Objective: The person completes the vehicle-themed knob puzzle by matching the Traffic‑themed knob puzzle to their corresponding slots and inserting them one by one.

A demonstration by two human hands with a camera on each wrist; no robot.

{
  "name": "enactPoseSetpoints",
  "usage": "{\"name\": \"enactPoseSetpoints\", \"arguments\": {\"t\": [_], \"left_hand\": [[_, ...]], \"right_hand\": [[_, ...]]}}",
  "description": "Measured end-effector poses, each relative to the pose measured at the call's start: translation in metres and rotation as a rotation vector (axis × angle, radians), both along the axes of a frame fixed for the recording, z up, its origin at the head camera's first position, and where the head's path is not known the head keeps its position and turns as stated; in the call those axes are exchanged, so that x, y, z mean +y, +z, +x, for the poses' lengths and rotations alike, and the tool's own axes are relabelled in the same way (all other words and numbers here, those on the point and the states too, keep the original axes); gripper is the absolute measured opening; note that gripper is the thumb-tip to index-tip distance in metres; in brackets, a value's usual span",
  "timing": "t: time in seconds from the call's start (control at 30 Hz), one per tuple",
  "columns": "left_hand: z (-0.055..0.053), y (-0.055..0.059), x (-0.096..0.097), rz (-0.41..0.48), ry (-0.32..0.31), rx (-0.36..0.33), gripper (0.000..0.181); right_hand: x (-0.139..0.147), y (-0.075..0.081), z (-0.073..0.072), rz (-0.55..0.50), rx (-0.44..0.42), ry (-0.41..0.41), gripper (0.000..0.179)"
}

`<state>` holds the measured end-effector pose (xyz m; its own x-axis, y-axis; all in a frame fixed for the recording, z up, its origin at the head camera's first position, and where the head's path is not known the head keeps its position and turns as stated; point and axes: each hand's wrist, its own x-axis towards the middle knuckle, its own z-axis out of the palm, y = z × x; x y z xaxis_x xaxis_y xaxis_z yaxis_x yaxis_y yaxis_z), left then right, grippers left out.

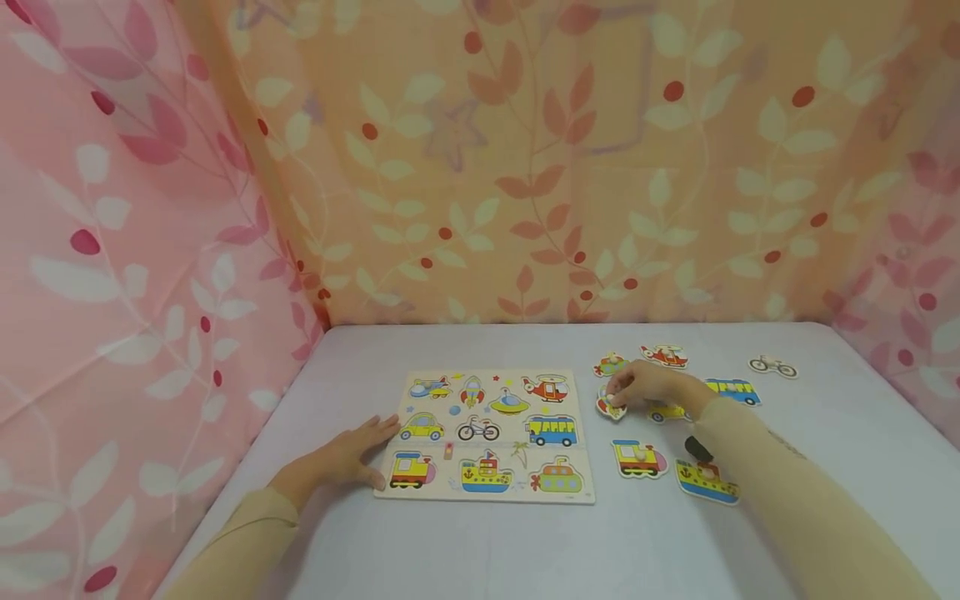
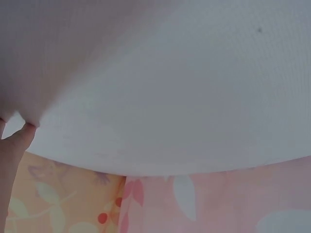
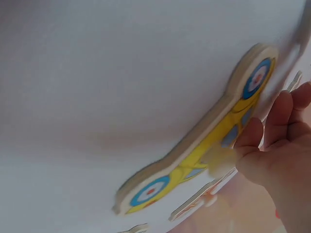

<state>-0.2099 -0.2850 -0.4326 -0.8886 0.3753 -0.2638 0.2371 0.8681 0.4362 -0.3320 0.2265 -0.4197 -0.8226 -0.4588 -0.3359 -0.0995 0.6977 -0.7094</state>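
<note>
A wooden puzzle board [image 1: 450, 492] with printed vehicles lies on the table. My left hand [image 1: 348, 454] rests at its left edge, fingers extended and thumb near the lower left corner; in the left wrist view only part of that hand [image 2: 17, 143] shows. Right of the board, my right hand [image 1: 648, 386] pinches a small colourful puzzle piece [image 1: 609, 408], whose picture the fingers partly cover. Under that hand is a yellow car piece [image 1: 667, 413], large in the right wrist view, where the curled fingers of the right hand [image 3: 279, 136] appear behind it.
Around the right hand lie a submarine piece [image 1: 610, 365], helicopter piece [image 1: 666, 357], bus piece [image 1: 735, 392], train piece [image 1: 637, 460] and ship piece [image 1: 708, 483]. A bicycle piece [image 1: 774, 367] lies farther right. Floral curtains [image 1: 480, 208] stand behind and beside the table.
</note>
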Motion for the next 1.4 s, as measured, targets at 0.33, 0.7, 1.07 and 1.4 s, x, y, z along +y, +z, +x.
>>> {"name": "enactPoseSetpoints", "arguments": {"t": [0.33, 0.7, 1.07, 1.4], "left_hand": [[-0.003, -0.005, 0.002, -0.016, 0.009, -0.013, 0.096], [-0.003, -0.003, 0.004, -0.025, 0.038, -0.017, 0.096], [-0.003, -0.003, 0.002, -0.025, 0.025, -0.019, 0.096], [-0.002, -0.001, 0.000, -0.015, 0.014, -0.018, 0.097]], "right_hand": [[-0.026, 0.007, -0.006, -0.024, 0.103, 0.036, 0.011], [-0.058, 0.011, -0.006, -0.091, 0.129, -0.033, 0.015], [-0.090, 0.009, -0.006, -0.151, 0.140, -0.041, 0.015], [-0.113, 0.015, -0.003, -0.133, 0.138, -0.053, 0.015]]}}
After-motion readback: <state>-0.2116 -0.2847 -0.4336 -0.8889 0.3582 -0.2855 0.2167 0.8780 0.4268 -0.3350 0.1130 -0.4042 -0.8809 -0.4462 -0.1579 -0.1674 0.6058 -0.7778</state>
